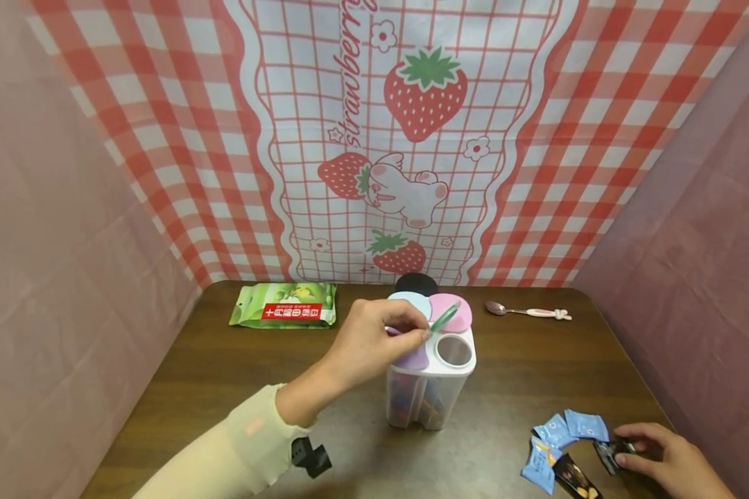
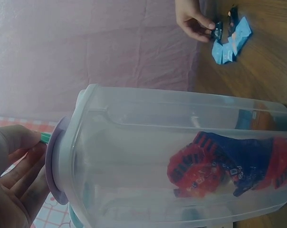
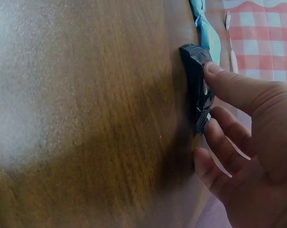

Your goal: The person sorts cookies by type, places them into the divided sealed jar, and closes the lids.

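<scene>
My left hand [image 1: 374,333] pinches the edge of a green lid [image 1: 446,317], held tilted over a clear, multi-compartment storage container [image 1: 467,371]. One round opening on its white top is uncovered; purple [image 1: 415,359], blue, pink and black lids sit on the others. Red-and-blue packets [image 2: 248,164] show through its wall in the left wrist view. At the front right, my right hand [image 1: 674,454] pinches a small black snack packet [image 3: 196,78] at the table surface between thumb and fingers. Several blue packets [image 1: 554,431] and another black packet [image 1: 575,478] lie beside it.
A green food bag [image 1: 285,305] lies at the back left of the wooden table [image 1: 218,388]. Toward the back right is a spoon [image 1: 527,312] with a white handle. A checked strawberry cloth [image 1: 412,208] hangs behind, with pink cloth at both sides.
</scene>
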`<state>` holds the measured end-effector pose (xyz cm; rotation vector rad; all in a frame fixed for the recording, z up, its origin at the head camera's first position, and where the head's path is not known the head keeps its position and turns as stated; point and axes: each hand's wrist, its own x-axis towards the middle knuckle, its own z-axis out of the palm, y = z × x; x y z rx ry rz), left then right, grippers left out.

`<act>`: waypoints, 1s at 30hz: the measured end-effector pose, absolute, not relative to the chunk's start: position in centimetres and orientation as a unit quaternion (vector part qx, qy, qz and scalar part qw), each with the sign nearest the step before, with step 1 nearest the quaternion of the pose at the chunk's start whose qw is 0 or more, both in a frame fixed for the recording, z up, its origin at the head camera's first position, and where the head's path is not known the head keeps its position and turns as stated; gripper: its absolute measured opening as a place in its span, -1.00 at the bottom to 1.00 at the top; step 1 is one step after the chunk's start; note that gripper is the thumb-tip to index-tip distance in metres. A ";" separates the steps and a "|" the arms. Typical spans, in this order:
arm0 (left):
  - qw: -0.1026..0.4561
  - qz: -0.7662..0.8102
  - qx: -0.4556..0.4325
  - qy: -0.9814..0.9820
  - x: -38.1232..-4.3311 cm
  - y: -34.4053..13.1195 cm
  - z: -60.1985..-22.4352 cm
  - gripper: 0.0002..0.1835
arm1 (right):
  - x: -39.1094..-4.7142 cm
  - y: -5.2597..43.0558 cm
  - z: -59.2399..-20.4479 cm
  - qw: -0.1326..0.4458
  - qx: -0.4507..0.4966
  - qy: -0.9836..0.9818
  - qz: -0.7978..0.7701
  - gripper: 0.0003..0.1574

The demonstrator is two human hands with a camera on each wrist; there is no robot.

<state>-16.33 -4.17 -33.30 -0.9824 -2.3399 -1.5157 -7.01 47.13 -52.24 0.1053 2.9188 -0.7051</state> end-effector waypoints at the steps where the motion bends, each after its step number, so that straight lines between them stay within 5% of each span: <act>1: 0.093 -0.511 -0.331 -0.788 -16.4 -4.2 -33.4 -0.93 | -7.0 47.1 -52.2 0.071 0.034 0.969 -0.233 -0.30; 21: 0.095 -0.509 -0.330 -0.789 -16.5 -4.2 -33.3 -0.93 | -7.4 46.9 -51.8 0.077 0.045 0.970 -0.225 -0.28; 30: 0.091 -0.509 -0.329 -0.790 -16.5 -4.2 -33.4 -0.93 | -7.2 46.8 -50.8 -0.005 0.015 0.980 -0.201 -0.53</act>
